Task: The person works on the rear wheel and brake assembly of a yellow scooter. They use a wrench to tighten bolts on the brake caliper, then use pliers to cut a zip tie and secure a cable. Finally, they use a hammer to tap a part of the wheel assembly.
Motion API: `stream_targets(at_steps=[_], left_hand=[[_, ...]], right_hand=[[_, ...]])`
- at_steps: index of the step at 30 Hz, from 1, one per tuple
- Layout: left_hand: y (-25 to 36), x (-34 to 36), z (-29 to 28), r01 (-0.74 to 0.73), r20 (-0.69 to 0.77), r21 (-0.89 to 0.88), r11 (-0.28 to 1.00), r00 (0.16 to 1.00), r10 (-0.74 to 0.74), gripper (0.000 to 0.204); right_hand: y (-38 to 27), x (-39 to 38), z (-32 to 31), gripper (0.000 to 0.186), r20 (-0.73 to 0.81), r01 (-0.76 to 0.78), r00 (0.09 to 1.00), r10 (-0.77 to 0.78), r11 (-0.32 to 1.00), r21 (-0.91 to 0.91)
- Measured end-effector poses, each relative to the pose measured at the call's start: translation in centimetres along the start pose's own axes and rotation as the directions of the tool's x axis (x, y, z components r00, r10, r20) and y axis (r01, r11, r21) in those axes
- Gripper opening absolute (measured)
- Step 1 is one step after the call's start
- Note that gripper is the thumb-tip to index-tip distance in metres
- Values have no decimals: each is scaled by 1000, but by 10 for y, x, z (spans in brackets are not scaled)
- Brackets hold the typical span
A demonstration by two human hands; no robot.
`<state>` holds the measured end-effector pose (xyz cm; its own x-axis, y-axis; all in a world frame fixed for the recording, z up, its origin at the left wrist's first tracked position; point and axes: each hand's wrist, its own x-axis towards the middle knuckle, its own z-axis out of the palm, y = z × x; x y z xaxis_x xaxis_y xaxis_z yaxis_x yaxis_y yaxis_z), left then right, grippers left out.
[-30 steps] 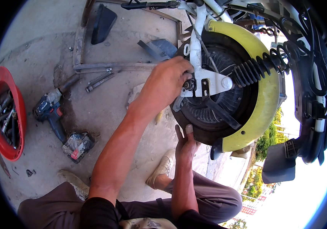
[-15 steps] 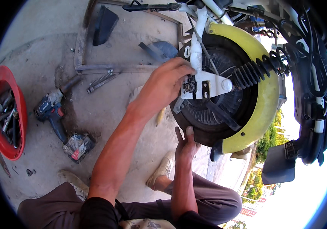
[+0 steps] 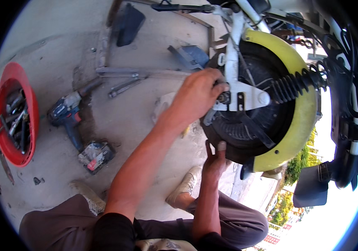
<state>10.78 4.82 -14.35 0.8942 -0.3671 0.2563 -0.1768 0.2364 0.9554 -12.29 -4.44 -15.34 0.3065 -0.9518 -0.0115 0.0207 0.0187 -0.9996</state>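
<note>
A wheel with a black tyre [image 3: 229, 152] and a dark finned hub stands under a yellow fender [image 3: 308, 104]. A white swingarm bracket [image 3: 250, 96] crosses the hub, with a dark axle nut [image 3: 224, 98] at its left end. Beside that nut my left hand [image 3: 200, 94] has its thumb and fingers closed together; whatever they pinch is hidden. Lower down, my right hand [image 3: 215, 163] grips the near edge of the tyre, thumb and a finger apart along it. A black coil spring [image 3: 298, 85] joins the bracket's right end.
On the concrete floor lie a cordless impact wrench [image 3: 71, 119], a long socket or bolt-like metal piece [image 3: 124, 87] and dark plastic covers [image 3: 130, 25]. A red helmet-shaped bowl [image 3: 32, 125] at far left holds several tools. A metal frame [image 3: 145, 74] lies beyond. Cables hang at right.
The whole scene has shifted rightward in view. My left hand's thumb has come in against the fingers by the axle nut. My right hand stays at the tyre.
</note>
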Motion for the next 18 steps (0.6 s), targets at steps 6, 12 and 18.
stream_targets(at_steps=[6,12,18], left_hand=[[-5,-3,0,-293,-103,-61,954,953,286,18],[2,-5,5,-41,-65,-185,982,997,29,17],[21,-24,1,113,-27,-63,992,993,-115,12]], right_hand=[[1,-1,0,69,15,34,999,-34,999,-13],[1,5,-8,71,-9,146,989,-146,989,-22],[-12,8,-1,76,94,253,966,-241,954,-158]])
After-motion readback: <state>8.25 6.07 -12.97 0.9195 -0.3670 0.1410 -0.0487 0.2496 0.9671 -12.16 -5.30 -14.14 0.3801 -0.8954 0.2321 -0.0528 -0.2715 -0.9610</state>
